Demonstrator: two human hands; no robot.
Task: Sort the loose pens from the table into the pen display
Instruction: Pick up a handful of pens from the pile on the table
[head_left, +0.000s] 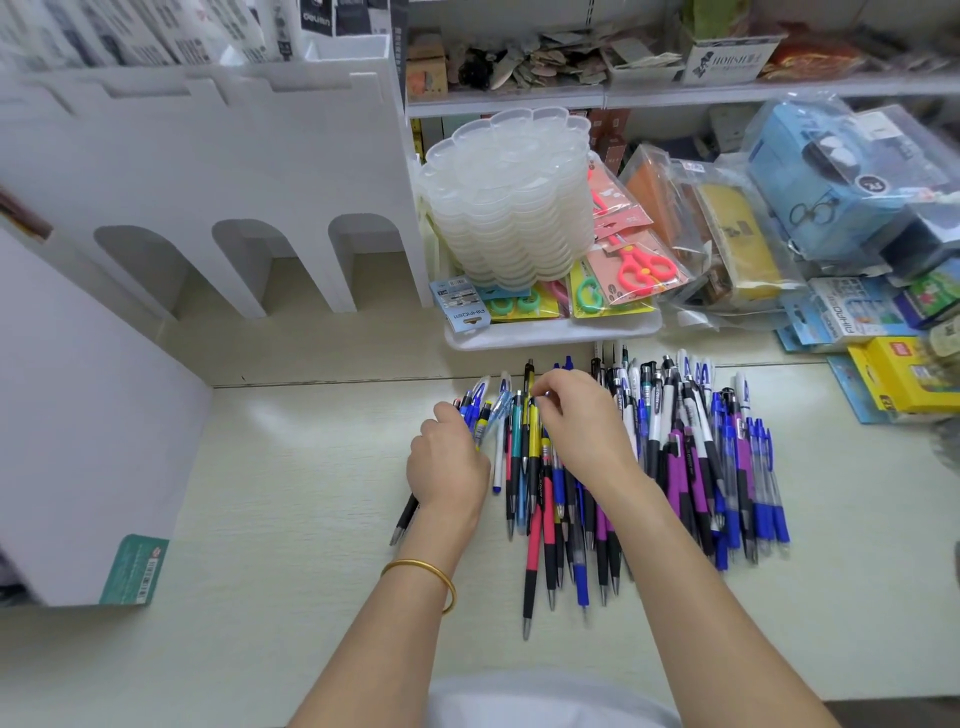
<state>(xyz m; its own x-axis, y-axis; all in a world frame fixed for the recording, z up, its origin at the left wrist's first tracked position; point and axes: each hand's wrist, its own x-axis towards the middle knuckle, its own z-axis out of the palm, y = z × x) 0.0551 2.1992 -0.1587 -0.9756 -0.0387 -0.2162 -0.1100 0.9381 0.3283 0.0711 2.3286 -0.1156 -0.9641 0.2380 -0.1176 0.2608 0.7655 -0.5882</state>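
We note pens (675, 457): smooth plastic barrels, mostly glossy; some clear, some with matt black rubbery grips; tips look like shiny metal. Table (291, 493): pale wood-grain top, smooth, soft sheen. Pen display (208, 156): white board, matt, smooth. We see stack of palettes (511, 208): translucent plastic, glossy. Scissors packs (644, 270): printed card under clear shiny film. Bags (727, 234): clear crinkled plastic, glare on them. Bangle (415, 563): gold-coloured metal, polished. Yellow box (904, 374): glossy printed card.
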